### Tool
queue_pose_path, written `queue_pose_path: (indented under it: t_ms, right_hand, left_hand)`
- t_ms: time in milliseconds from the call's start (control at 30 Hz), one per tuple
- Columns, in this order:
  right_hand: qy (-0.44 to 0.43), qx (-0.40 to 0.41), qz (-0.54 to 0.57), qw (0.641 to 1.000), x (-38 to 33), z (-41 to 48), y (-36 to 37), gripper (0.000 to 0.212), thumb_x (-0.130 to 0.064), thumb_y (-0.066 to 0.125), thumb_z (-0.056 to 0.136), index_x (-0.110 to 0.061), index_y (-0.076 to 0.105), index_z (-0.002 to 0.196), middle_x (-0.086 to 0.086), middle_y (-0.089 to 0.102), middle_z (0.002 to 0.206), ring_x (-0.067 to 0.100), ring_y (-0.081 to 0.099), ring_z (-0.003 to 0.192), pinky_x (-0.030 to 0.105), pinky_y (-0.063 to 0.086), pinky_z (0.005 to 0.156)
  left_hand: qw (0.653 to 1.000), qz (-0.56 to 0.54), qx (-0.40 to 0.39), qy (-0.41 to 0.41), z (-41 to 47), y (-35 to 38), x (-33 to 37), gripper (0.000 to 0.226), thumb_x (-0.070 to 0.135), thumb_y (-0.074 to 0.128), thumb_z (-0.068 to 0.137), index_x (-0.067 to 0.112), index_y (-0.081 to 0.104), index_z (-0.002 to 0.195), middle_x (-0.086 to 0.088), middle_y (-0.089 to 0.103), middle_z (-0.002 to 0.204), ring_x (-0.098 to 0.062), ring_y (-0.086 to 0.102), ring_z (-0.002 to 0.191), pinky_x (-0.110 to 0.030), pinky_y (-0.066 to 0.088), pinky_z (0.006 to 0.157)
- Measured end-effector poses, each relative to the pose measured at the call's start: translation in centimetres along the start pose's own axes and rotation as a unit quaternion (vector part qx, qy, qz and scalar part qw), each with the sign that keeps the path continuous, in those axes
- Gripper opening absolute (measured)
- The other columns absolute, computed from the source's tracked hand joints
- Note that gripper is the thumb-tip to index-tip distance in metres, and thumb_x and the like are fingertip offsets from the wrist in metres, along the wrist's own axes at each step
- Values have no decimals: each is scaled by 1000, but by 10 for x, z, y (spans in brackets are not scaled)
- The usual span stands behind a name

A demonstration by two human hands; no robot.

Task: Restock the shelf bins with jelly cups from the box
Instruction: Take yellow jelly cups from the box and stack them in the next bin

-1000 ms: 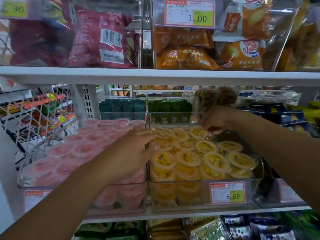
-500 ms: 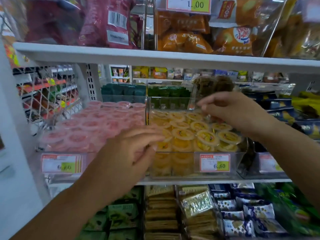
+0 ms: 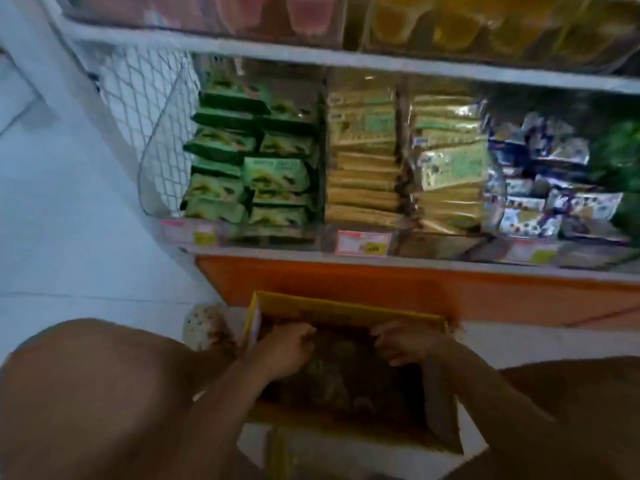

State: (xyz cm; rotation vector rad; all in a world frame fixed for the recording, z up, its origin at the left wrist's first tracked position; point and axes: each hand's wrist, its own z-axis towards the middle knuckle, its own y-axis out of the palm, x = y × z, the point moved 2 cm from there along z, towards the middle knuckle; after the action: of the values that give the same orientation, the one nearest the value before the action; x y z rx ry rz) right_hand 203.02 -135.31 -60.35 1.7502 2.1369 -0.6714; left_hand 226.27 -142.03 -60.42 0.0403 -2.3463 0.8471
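A yellow cardboard box (image 3: 346,308) stands open on the floor in front of the shelf, between my knees. Its dark inside holds jelly cups (image 3: 332,372), blurred and greenish. My left hand (image 3: 284,348) reaches into the box's left side with its fingers curled down onto the cups. My right hand (image 3: 405,344) does the same on the right side. At the top edge of the view are the undersides of the pink jelly bin (image 3: 304,12) and the yellow jelly bin (image 3: 485,26).
The bottom shelf holds green snack packs (image 3: 249,164), tan wafer packs (image 3: 363,168) and blue-white packets (image 3: 547,188) above an orange base panel (image 3: 381,282). A white wire mesh side (image 3: 152,116) stands at the left. A speckled shoe (image 3: 204,323) sits beside the box.
Both hands left the shelf bins and dropped into the box on the floor. The view swung down from the jelly shelf to the bottom shelf and floor.
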Motion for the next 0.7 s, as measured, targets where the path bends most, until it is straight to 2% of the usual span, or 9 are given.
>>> queue_pose_path:
  t_ms: [100, 200, 233, 333, 433, 500, 567, 633, 700]
  right_hand:
    - [55, 71, 104, 991, 63, 31, 15, 27, -11, 49, 99, -1, 58, 122, 9, 62, 94, 23, 61, 79, 31, 48, 66]
    - [72, 74, 54, 993, 105, 58, 30, 28, -13, 54, 98, -10, 60, 124, 13, 64, 115, 31, 65, 96, 45, 56, 83]
    - [63, 63, 29, 996, 109, 67, 36, 25, -13, 51, 99, -14, 61, 123, 12, 62, 119, 30, 64, 98, 41, 56, 84]
    - [20, 25, -12, 999, 100, 97, 52, 29, -10, 47, 100, -17, 56, 127, 4, 61, 109, 13, 57, 80, 17, 48, 63]
    - [19, 1, -38, 999, 99, 125, 70, 37, -11, 55, 96, -15, 52, 133, 11, 57, 128, 16, 56, 98, 21, 47, 66]
    - [22, -14, -59, 998, 112, 144, 85, 50, -10, 62, 92, -11, 45, 139, 16, 50, 137, 24, 52, 115, 32, 52, 83]
    - [18, -27, -84, 996, 124, 158, 98, 65, -8, 65, 89, -9, 33, 146, 19, 39, 148, 32, 42, 132, 46, 38, 107]
    - [17, -44, -100, 994, 126, 165, 112, 69, -5, 61, 91, -5, 23, 149, 20, 30, 152, 34, 32, 139, 43, 26, 115]
    - [22, -69, -160, 984, 125, 169, 126, 69, -12, 58, 95, -3, 18, 150, 16, 26, 154, 31, 26, 143, 37, 23, 116]
  left_hand:
    - [998, 16, -48, -42, 16, 38, -35, 40, 26, 45, 102, 19, 46, 142, -7, 53, 136, -30, 59, 112, -39, 48, 89]
    - [994, -3, -89, -68, 22, 63, -57, 39, 28, 44, 102, 15, 49, 138, -11, 51, 140, -28, 55, 117, -37, 47, 95]
    - [993, -5, -92, -77, 25, 68, -63, 40, 25, 45, 102, 12, 49, 139, -12, 50, 142, -28, 52, 122, -37, 44, 100]
    - [990, -38, -80, -114, 31, 77, -81, 50, 22, 49, 101, 14, 35, 148, -7, 35, 153, -26, 37, 139, -33, 32, 111]
    - [989, -50, -71, -121, 33, 84, -90, 53, 19, 45, 102, 16, 27, 151, -5, 32, 155, -24, 33, 141, -27, 27, 111]
    - [987, -57, -59, -137, 33, 86, -97, 50, 19, 46, 102, 16, 31, 150, -5, 35, 154, -22, 34, 140, -22, 24, 107]
    - [984, -61, -44, -159, 30, 84, -104, 47, 21, 49, 100, 17, 39, 145, -6, 43, 149, -24, 39, 137, -25, 27, 108]
    - [980, -65, -39, -182, 27, 83, -109, 48, 21, 53, 97, 18, 41, 144, -7, 45, 146, -26, 41, 135, -31, 31, 110]
    - [977, -68, -37, -197, 25, 81, -110, 52, 20, 56, 96, 18, 39, 145, -7, 45, 146, -25, 40, 135, -31, 30, 110]
